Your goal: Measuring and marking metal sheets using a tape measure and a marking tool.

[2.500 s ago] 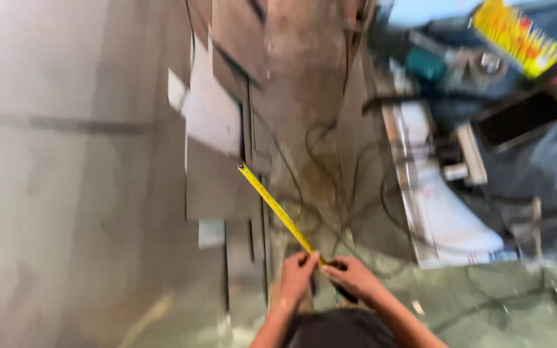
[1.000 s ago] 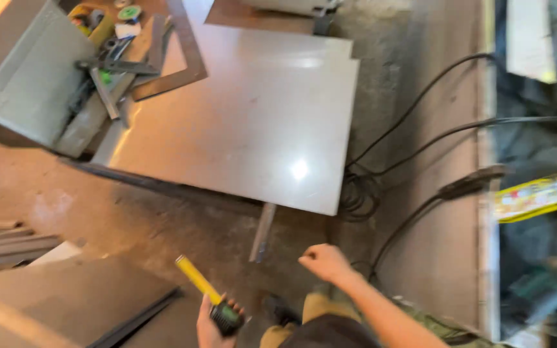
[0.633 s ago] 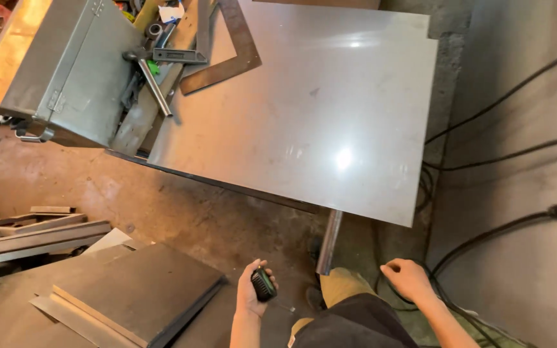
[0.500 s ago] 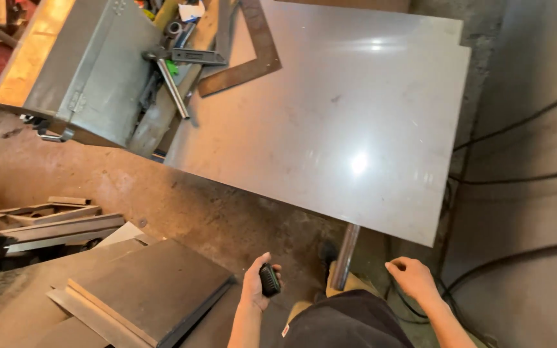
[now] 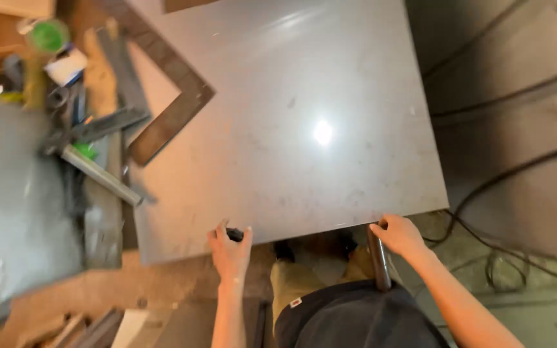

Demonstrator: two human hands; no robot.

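one steel sheet point(image 5: 291, 122) — two hands, left hand point(image 5: 230, 251), right hand point(image 5: 400, 235)

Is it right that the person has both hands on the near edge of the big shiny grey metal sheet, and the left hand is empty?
Not quite. In the head view both hands do rest at the near edge of the big shiny grey metal sheet, but the left hand is not empty: its grip holds a small black object against the edge. The right hand touches the edge farther along.

Metal workshop: steel sheet point(image 5: 291, 122), cables point(image 5: 504, 187)
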